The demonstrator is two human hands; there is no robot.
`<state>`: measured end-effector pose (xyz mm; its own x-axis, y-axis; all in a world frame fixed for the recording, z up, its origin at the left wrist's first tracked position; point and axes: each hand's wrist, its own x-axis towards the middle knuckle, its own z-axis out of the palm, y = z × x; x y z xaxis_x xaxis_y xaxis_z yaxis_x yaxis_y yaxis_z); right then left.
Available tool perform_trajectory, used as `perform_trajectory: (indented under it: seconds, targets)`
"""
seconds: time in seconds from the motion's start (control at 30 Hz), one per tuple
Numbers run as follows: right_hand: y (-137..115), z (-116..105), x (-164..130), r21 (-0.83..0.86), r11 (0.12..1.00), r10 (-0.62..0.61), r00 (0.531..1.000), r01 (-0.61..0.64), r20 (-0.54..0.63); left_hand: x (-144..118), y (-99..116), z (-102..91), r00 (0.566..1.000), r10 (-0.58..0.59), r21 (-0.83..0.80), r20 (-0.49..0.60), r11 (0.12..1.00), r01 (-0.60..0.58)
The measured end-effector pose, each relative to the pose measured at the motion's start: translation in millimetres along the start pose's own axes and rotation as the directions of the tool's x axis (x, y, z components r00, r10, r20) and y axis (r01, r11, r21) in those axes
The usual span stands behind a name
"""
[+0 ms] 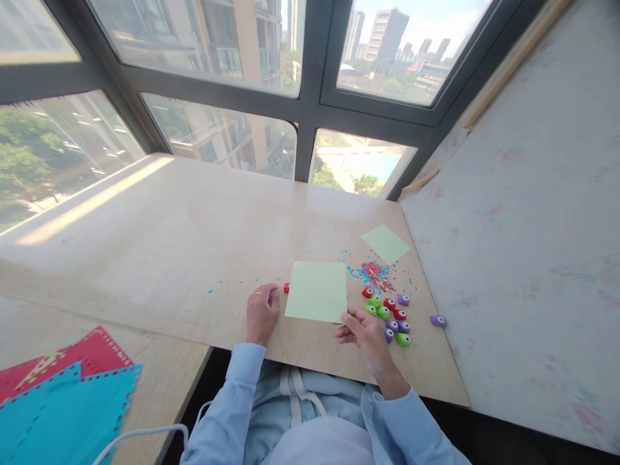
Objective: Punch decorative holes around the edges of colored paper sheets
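My right hand (pixel 363 332) pinches the lower right corner of a pale green sheet of paper (pixel 317 290) between thumb and fingers. The sheet is held toward me over the tabletop. My left hand (pixel 263 314) is beside the sheet's left edge with its fingers curled. A small purple thing (pixel 270 299) shows between its thumb and fingers, mostly hidden. Between that hand and the paper a small red object (pixel 287 288) sits at the sheet's left edge. Right of my right hand stand several small craft punches (pixel 383 312) in red, green and purple, with eye-like tops.
Red and blue paper bits (pixel 375 274) lie scattered behind the punches, near another green sheet (pixel 386 243). A purple punch (pixel 437 320) sits by the right wall. At the left lie blue paper (pixel 62 413) and red paper (pixel 104 349) with punched edges. A white cable (pixel 145 431) crosses there.
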<state>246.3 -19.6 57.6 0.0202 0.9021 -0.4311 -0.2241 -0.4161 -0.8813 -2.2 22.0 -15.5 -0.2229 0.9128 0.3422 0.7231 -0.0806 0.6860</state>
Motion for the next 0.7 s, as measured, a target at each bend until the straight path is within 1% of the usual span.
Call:
perform_trajectory:
  seconds: [0.1,0.2,0.3,0.43,0.5,0.6,0.7]
  targets:
    - [12,4,-9,0.089,0.996,0.02,0.998,-0.015,-0.057,-2,0,0.9,1.0,0.012,0.039,-0.02,0.999,-0.011]
    - [18,4,-14,0.152,0.988,0.028,0.992,-0.01,-0.119,-4,0,0.9,0.995,0.104,0.066,0.009,0.992,-0.104]
    - [20,2,-19,0.13,0.991,0.029,0.994,-0.015,-0.108,-4,-1,2.0,0.985,0.171,0.098,0.019,0.98,-0.172]
    - [22,-2,-24,0.096,0.995,0.016,0.992,-0.004,-0.125,-1,-2,5.9,0.985,0.172,0.141,-0.023,0.976,-0.167]
    - [22,-5,-26,0.087,0.996,0.002,0.991,0.01,-0.134,0,0,8.8,0.984,0.177,0.148,-0.025,0.974,-0.172]
    - [21,-9,-29,0.089,0.993,-0.063,0.984,0.078,-0.164,4,3,14.3,0.974,0.224,0.115,0.034,0.967,-0.227]
    - [19,-13,-33,0.12,0.966,-0.192,0.948,0.228,-0.254,12,4,20.1,0.96,0.259,0.085,0.102,0.96,-0.268]
